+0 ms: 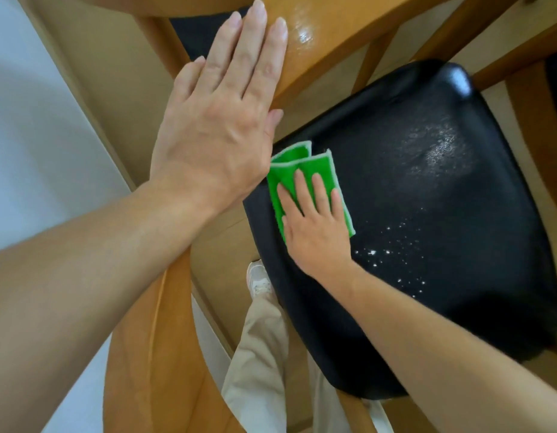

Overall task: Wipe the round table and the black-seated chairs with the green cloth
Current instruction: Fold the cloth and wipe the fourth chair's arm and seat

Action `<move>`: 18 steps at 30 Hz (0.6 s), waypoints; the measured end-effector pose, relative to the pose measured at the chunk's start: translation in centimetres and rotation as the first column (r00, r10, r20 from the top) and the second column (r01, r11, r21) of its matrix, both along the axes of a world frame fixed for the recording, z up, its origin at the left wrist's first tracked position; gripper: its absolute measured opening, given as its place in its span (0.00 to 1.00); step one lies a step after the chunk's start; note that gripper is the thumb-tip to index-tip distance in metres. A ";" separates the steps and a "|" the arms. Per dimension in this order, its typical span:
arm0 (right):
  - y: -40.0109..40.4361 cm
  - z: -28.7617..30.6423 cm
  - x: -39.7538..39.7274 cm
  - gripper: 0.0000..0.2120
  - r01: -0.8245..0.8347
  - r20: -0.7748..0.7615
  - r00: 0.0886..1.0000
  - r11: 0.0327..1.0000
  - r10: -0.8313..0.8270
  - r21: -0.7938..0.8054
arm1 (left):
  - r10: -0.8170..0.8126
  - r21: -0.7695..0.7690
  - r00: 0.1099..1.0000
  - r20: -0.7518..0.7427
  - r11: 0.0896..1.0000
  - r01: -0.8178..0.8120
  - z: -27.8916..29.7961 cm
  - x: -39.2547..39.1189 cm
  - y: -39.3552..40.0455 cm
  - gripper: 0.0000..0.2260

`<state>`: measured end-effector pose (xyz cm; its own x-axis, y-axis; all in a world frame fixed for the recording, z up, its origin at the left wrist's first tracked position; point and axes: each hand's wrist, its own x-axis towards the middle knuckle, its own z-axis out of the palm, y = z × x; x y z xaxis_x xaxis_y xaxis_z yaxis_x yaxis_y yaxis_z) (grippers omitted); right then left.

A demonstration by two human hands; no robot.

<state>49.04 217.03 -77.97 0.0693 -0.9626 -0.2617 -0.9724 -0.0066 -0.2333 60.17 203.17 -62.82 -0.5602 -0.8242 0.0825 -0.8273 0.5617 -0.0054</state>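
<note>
A black padded chair seat [427,214] fills the middle and right of the head view, with a wet patch and white specks on it. A folded green cloth [289,173] lies on the seat's left part. My right hand [314,226] presses flat on the cloth with straight fingers. My left hand [221,120] lies flat with straight fingers on the wooden backrest [318,42] of the chair, just left of the cloth. The edge of the round wooden table [164,4] shows at the top.
A second black seat [196,35] sits under the table edge at the top. Another wooden chair frame [521,35] stands at the upper right. My leg and pale shoe [258,279] stand on the tan floor below the seat. A white wall runs along the left.
</note>
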 end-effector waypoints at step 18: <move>-1.1 0.0 -14.1 0.28 0.383 -0.119 0.920 0.921 -0.375 0.063 | -0.025 -0.021 1.000 -0.005 0.999 0.025 -0.2 0.3 0.1 0.26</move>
<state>34.92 215.95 -77.99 -0.3280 -0.8858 -0.3282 -0.9168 0.3823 -0.1157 60.45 203.27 -62.97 -0.5800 -0.8081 0.1025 -0.8131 0.5819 -0.0131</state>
